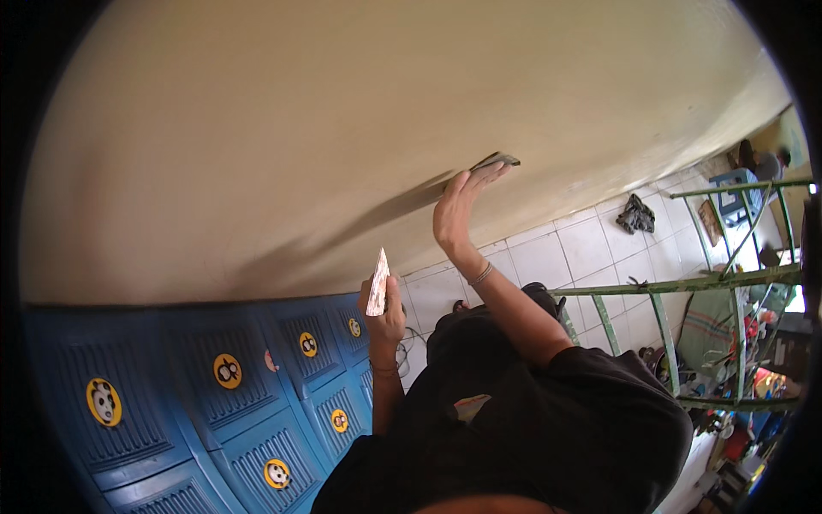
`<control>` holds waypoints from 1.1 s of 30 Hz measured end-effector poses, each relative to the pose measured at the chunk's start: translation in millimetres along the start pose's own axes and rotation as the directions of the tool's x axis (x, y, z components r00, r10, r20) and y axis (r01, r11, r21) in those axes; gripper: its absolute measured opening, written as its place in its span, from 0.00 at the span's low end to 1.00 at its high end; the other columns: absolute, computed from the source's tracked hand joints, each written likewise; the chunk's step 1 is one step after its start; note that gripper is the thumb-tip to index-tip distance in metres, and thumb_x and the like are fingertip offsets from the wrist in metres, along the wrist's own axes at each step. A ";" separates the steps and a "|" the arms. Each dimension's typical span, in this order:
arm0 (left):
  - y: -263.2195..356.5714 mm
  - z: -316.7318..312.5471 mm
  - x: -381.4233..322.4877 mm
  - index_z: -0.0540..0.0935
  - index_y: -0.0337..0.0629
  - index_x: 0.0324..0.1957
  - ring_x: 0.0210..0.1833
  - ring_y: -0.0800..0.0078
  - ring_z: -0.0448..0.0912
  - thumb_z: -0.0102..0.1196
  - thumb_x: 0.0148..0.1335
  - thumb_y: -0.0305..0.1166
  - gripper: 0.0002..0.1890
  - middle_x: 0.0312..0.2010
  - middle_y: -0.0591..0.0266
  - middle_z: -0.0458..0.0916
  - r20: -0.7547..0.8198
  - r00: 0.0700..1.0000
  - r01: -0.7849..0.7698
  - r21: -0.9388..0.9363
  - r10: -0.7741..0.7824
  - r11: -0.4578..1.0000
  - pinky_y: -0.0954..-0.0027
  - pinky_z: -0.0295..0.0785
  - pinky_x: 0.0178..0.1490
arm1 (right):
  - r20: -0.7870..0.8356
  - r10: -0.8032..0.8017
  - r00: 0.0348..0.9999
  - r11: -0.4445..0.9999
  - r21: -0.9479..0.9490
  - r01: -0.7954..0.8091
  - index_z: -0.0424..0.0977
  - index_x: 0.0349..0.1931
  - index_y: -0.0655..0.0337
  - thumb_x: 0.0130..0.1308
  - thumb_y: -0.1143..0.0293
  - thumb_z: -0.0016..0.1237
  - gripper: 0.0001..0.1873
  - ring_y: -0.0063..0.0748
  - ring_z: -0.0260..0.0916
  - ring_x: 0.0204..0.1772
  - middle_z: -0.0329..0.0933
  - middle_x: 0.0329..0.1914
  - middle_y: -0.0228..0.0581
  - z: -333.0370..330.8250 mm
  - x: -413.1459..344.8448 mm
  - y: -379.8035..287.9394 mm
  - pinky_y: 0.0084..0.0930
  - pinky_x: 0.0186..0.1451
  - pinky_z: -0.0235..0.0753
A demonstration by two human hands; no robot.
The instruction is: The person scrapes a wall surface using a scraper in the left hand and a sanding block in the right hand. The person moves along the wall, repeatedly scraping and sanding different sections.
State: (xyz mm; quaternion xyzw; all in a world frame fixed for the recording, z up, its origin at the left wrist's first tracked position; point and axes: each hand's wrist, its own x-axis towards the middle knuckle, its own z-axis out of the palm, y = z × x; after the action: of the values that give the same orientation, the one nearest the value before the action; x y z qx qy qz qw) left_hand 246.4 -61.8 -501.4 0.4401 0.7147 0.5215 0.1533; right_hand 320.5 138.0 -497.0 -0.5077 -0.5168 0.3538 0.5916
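My right hand (463,207) is raised to the beige wall (308,128), its fingers laid along a thin dark sheet or blade (504,159) at the wall's surface. Whether that is sandpaper or a flat scraper is hard to tell, as the fingers cover part of it. Lower and to the left, my left hand (388,321) grips a flat wedge-shaped piece (379,286), its pale face streaked with brown and its narrow tip pointing up. The wedge is apart from the wall. A long shadow of the right hand falls across the wall.
Blue plastic drawer cabinets (257,417) with round animal stickers stand against the wall at left. A green ladder (668,283) is at right. A black plastic bag (636,214) lies on white floor tiles (581,247). Far right are a blue stool (735,193), a person (769,165) and clutter.
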 end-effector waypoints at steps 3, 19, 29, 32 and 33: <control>-1.0 -2.9 -3.1 0.80 0.31 0.39 0.30 0.68 0.74 0.52 0.75 0.28 0.09 0.28 0.55 0.77 0.033 0.998 0.060 0.013 -0.061 0.998 0.64 0.67 0.33 | 0.089 -0.182 0.979 0.982 -0.039 0.186 0.23 0.76 0.83 0.84 0.52 0.17 0.41 0.74 0.07 0.83 0.08 0.79 0.82 1.9 -0.2 -4.7 0.56 0.83 0.18; 37.5 23.4 10.1 0.76 0.33 0.37 0.29 0.79 0.67 0.48 0.78 0.28 0.10 0.26 0.68 0.71 -0.026 0.998 -0.058 -0.033 0.057 0.998 0.73 0.64 0.32 | 0.120 -0.299 0.947 0.953 -0.012 0.303 0.27 0.77 0.82 0.84 0.54 0.19 0.40 0.77 0.08 0.83 0.12 0.80 0.81 -16.1 12.1 -14.0 0.59 0.83 0.19; 28.1 26.5 6.6 0.74 0.35 0.39 0.31 0.76 0.67 0.45 0.81 0.34 0.13 0.30 0.67 0.71 0.063 0.993 0.109 -0.116 -0.102 0.987 0.72 0.65 0.38 | 0.488 -0.319 0.812 0.728 -0.422 0.540 0.42 0.77 0.77 0.79 0.51 0.35 0.41 0.76 0.22 0.84 0.26 0.81 0.81 -46.6 -1.8 68.1 0.62 0.84 0.28; 32.6 35.6 1.5 0.73 0.33 0.40 0.31 0.76 0.67 0.43 0.81 0.33 0.14 0.30 0.66 0.70 0.036 0.996 0.084 -0.198 -0.078 0.977 0.71 0.64 0.38 | 0.260 -0.356 0.897 0.856 -0.294 0.425 0.47 0.77 0.75 0.78 0.49 0.36 0.41 0.73 0.26 0.85 0.31 0.82 0.77 -48.4 27.6 31.9 0.63 0.84 0.30; 33.3 34.1 0.8 0.73 0.33 0.40 0.32 0.76 0.67 0.42 0.81 0.33 0.13 0.31 0.66 0.70 0.085 0.993 0.097 -0.165 -0.084 0.982 0.71 0.64 0.38 | 0.131 -0.371 0.919 0.897 -0.204 0.391 0.49 0.77 0.74 0.78 0.48 0.36 0.41 0.71 0.27 0.86 0.32 0.83 0.75 -47.6 37.8 11.5 0.63 0.84 0.30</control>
State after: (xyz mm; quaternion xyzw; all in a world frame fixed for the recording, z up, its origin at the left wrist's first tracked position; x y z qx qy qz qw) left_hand 284.7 -38.1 -485.8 0.4125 0.6809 0.5551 0.2411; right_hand 376.0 165.2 -496.2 -0.4444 -0.6688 0.1922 0.5642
